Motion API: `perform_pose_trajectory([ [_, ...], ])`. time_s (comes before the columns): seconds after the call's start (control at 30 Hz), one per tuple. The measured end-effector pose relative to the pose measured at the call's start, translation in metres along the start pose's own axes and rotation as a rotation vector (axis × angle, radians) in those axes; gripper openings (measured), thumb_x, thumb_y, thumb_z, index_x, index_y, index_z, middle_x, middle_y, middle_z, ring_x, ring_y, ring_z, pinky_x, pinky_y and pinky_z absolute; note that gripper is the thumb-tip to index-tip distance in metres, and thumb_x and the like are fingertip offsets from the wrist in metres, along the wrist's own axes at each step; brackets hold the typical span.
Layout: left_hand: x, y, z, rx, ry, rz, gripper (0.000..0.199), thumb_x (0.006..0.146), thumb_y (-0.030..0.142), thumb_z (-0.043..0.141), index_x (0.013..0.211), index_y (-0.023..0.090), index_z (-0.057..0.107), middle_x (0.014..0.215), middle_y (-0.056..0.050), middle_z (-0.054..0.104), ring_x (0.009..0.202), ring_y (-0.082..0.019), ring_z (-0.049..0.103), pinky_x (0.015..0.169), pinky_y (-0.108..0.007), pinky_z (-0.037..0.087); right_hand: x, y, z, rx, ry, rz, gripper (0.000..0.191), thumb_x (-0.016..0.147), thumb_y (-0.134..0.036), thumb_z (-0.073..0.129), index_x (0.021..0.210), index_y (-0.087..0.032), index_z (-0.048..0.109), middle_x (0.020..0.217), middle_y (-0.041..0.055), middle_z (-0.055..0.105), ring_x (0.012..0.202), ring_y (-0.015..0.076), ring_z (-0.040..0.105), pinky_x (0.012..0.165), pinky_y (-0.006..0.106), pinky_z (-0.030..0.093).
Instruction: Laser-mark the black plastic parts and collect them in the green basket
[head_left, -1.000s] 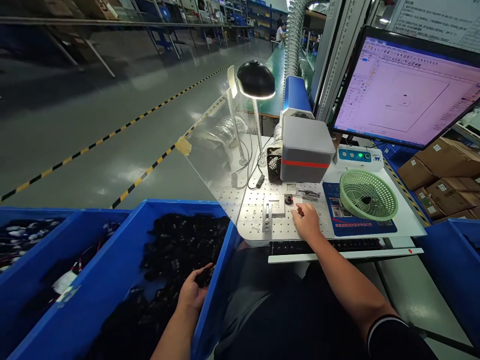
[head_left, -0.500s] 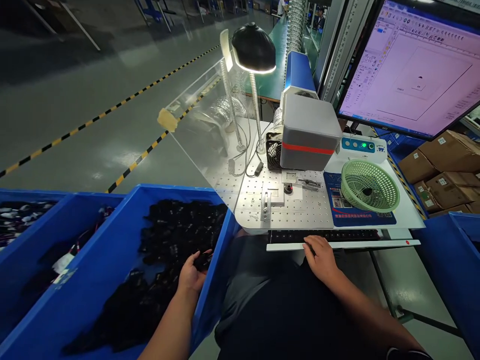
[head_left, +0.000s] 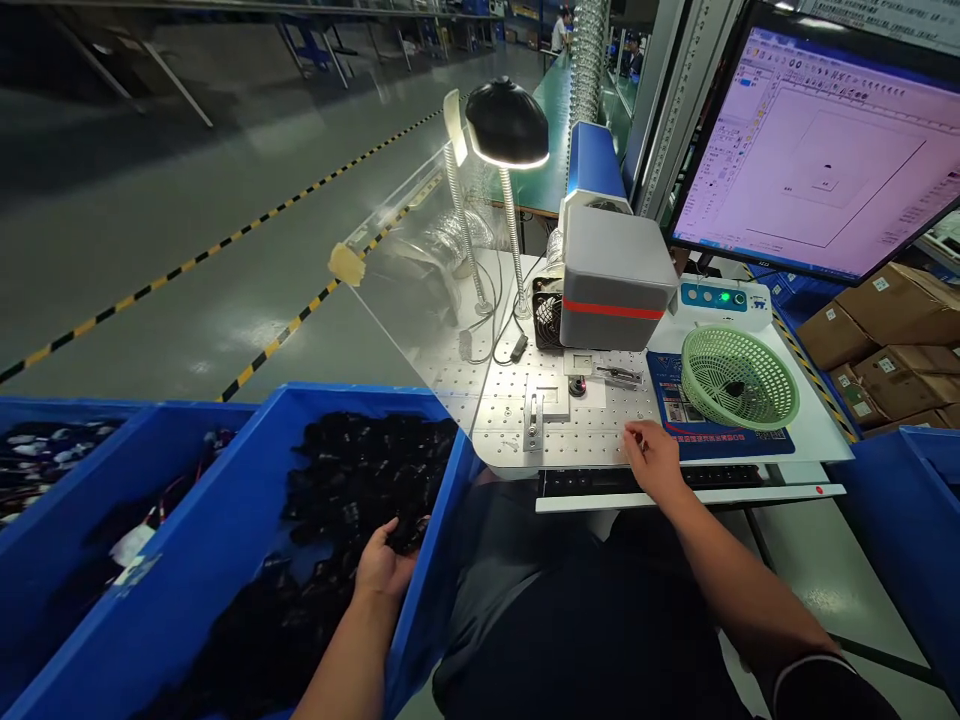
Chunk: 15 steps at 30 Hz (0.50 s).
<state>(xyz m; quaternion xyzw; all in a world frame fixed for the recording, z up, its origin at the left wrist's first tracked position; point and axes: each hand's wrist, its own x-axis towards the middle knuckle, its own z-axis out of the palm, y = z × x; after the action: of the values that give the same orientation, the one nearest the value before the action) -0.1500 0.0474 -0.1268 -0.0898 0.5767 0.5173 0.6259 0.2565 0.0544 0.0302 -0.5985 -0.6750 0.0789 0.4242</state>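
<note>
My left hand [head_left: 384,568] is low inside a blue bin [head_left: 281,405], at its right wall. Its thumb is up and its fingers curl around some small black parts [head_left: 409,535], partly hidden in the heap [head_left: 367,460]. My right hand [head_left: 654,458] is over the front edge of the perforated metal plate [head_left: 589,430]. Its fingers are loosely bent, the thumb slightly apart, with nothing visible between them. Ahead of it, a small round black part [head_left: 577,386] sits on the plate beside metal brackets [head_left: 533,422], under the grey machine head [head_left: 619,275].
A green basket [head_left: 739,375] with a dark piece inside stands on a blue mat [head_left: 720,442]. The keyboard [head_left: 592,482] lies on a tray below the plate. A lit lamp [head_left: 508,122], clear panel and monitor [head_left: 817,150] surround the worktop. Cartons [head_left: 892,375] are at right.
My right hand has risen from the keyboard tray and moved forward to the plate's front edge. My left hand stays in the bin among the black parts. The view has tilted slightly up.
</note>
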Motion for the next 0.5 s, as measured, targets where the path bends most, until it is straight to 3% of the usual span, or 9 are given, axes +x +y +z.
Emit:
perform_pose_trajectory([
  [0.1, -0.002, 0.001, 0.0, -0.001, -0.086, -0.058, 0.025, 0.087, 0.021, 0.045, 0.094, 0.011, 0.066, 0.068, -0.009, 0.068, 0.075, -0.027, 0.07, 0.073, -0.043, 0.06, 0.024, 0.017, 0.01, -0.045, -0.024, 0.118, 0.021, 0.09, -0.034, 0.054, 0.092, -0.02, 0.069, 0.078, 0.0033, 0.067, 0.066, 0.0167, 0.058, 0.066, 0.031, 0.049],
  [0.17, -0.005, 0.001, 0.002, -0.006, -0.081, -0.062, 0.026, 0.088, 0.021, 0.045, 0.1, 0.011, 0.066, 0.072, -0.009, 0.07, 0.074, -0.026, 0.07, 0.074, -0.043, 0.06, 0.029, 0.025, 0.015, -0.084, -0.025, 0.16, 0.021, 0.09, -0.034, 0.053, 0.088, -0.02, 0.07, 0.075, 0.0023, 0.066, 0.066, 0.0167, 0.057, 0.065, 0.03, 0.046],
  [0.33, -0.004, 0.002, 0.003, -0.008, -0.026, 0.014, 0.029, 0.087, 0.019, 0.047, 0.109, 0.017, 0.066, 0.081, -0.007, 0.072, 0.072, -0.022, 0.07, 0.073, -0.04, 0.06, 0.023, 0.026, 0.019, -0.149, -0.017, 0.102, 0.024, 0.092, -0.034, 0.05, 0.09, -0.019, 0.069, 0.076, 0.0029, 0.064, 0.068, 0.0167, 0.056, 0.066, 0.029, 0.044],
  [0.5, 0.006, 0.002, -0.004, -0.009, -0.017, 0.009, 0.026, 0.086, 0.019, 0.046, 0.101, 0.016, 0.067, 0.079, -0.007, 0.071, 0.071, -0.021, 0.069, 0.069, -0.038, 0.06, 0.021, 0.022, 0.018, -0.167, -0.015, 0.1, 0.026, 0.094, -0.036, 0.049, 0.089, -0.02, 0.069, 0.074, 0.0033, 0.063, 0.067, 0.0169, 0.055, 0.065, 0.03, 0.044],
])
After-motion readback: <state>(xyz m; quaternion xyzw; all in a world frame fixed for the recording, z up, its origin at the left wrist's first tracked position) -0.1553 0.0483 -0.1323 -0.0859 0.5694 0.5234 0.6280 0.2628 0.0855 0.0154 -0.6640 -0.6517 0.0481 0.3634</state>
